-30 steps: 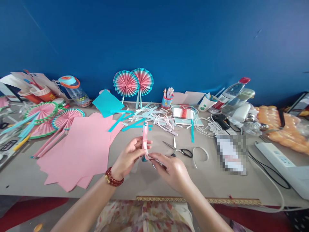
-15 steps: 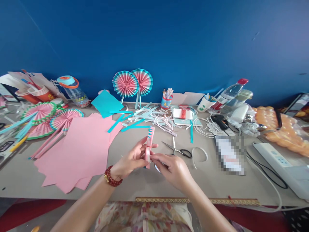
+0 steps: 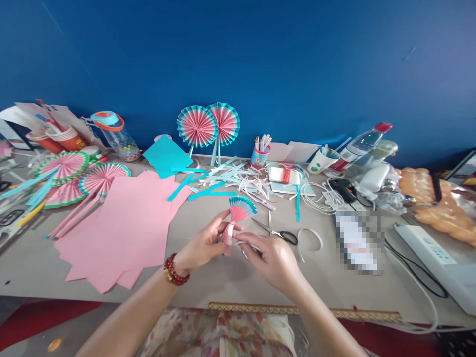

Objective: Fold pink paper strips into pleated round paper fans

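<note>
My left hand (image 3: 208, 243) is closed around a small pleated paper fan (image 3: 242, 208), pink with a teal edge, tied at its middle with red string. Its upper half spreads open to the right above my fingers, while the lower half stays bunched in my grip. Close beside it on the right, my right hand (image 3: 266, 253) pinches a thin whitish strip (image 3: 241, 243) near the fan's lower part. Most of that strip is hidden by my fingers. Black-handled scissors (image 3: 286, 237) lie on the table just beyond my right hand.
Pink paper sheets (image 3: 122, 228) cover the left of the table, beside finished fans (image 3: 106, 178). Paper scraps (image 3: 223, 173) and two round fans (image 3: 197, 126) stand farther back. To the right are a white curled strip (image 3: 320, 239), cables, a bottle (image 3: 359, 146) and a power strip (image 3: 435, 258).
The fan's upper half, narrow and folded before, has spread out to the right. My left hand still grips it, and my right hand stays close with its fingers pinched. The view has shifted slightly.
</note>
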A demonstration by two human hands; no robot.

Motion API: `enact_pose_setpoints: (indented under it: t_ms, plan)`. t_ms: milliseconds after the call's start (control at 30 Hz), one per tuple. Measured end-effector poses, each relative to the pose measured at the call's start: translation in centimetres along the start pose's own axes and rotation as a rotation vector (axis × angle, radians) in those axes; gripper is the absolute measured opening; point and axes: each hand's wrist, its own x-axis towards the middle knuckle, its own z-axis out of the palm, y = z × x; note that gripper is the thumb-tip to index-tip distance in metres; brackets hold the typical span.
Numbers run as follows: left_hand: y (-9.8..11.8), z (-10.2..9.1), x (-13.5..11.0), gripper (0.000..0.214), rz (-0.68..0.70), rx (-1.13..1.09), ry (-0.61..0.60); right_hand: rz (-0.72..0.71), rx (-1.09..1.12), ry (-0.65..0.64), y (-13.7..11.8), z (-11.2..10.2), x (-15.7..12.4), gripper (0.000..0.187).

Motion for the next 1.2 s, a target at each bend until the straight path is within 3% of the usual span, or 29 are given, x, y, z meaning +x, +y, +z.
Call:
enact_pose_setpoints:
  t_ms: [567, 767, 967, 1200]
  plan:
    - [-1.6, -0.6, 0.6, 0.072, 0.037, 0.144, -0.023, 0.034, 0.090, -0.084, 0.2, -1.4, 1.3, 0.034]
    - [-2.3, -0.9, 0.7, 0.071, 0.016, 0.244, 0.024, 0.033, 0.084, -0.127, -0.2, -2.3, 1.8, 0.037]
    - [-2.1, -1.0, 0.7, 0.019, 0.133, 0.442, 0.046, 0.049, 0.158, -0.135, 0.1, -2.1, 2.1, 0.036]
    - [-2.1, -0.6, 0.7, 0.013, 0.140, 0.568, 0.070, 0.086, 0.176, -0.150, 0.5, -2.1, 2.4, 0.037]
